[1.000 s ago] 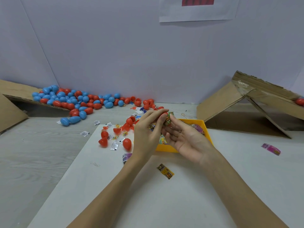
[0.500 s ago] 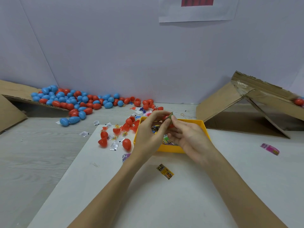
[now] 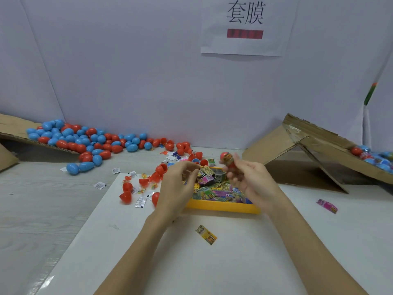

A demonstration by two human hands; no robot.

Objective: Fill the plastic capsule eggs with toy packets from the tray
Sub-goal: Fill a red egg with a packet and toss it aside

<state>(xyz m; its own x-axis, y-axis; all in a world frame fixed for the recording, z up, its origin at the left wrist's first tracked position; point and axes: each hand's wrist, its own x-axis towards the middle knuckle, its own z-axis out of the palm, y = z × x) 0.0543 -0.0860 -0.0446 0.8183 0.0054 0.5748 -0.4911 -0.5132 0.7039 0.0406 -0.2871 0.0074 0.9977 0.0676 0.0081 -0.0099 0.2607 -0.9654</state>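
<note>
Glossy plastic eggs [image 3: 85, 141] — matt cardboard [image 3: 274, 143].

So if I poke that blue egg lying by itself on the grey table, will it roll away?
Probably, a little. The blue egg is smooth and rounded and lies on its side on the flat table, so a poke would likely set it rolling. Being egg-shaped, it would probably wobble in a curve, not go straight. It looks like hollow plastic, so likely very light.

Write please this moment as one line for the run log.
right hand: holds red egg above yellow tray | left hand: relaxed over tray, holds nothing | packets: in tray
</note>
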